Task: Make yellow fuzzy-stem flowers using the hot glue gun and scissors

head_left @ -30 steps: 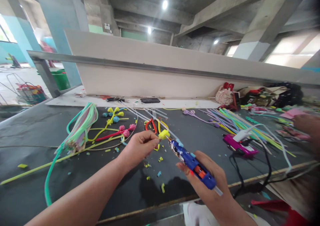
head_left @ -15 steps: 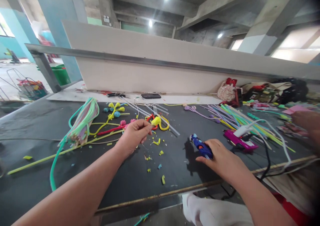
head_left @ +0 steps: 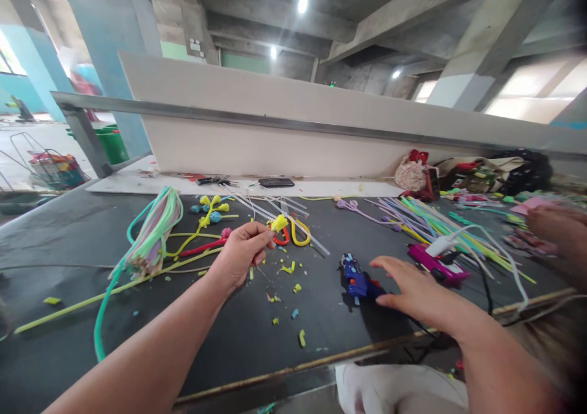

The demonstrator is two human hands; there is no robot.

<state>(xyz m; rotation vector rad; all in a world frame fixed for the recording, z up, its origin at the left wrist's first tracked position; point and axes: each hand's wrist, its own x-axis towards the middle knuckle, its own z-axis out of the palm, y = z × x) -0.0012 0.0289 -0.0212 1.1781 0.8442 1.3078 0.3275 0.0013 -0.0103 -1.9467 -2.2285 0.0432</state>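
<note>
Pinched in my left hand (head_left: 245, 249) is a small yellow piece, a bud-like shape of bent fuzzy stem (head_left: 279, 223). It is held above the dark table (head_left: 220, 334). Just behind it lie scissors with red and yellow handles (head_left: 300, 233). My right hand (head_left: 408, 282) is open, thumb and fingers apart, beside a blue glue gun (head_left: 356, 279) that rests on the table. Yellow and blue cut scraps (head_left: 288, 268) are scattered between the hands. Clear glue sticks (head_left: 316, 238) lie behind.
To the left lies a bundle of pastel fuzzy stems (head_left: 158, 230) beside a yellow branch with buds (head_left: 204, 221). On the right are loose coloured stems (head_left: 426, 221) and a magenta power strip (head_left: 438, 262) with cables. Another person's hand (head_left: 557, 224) is at the far right.
My right hand has let go of the glue gun, which now lies on the table, and its fingers have spread. The left hand still holds the yellow piece.
</note>
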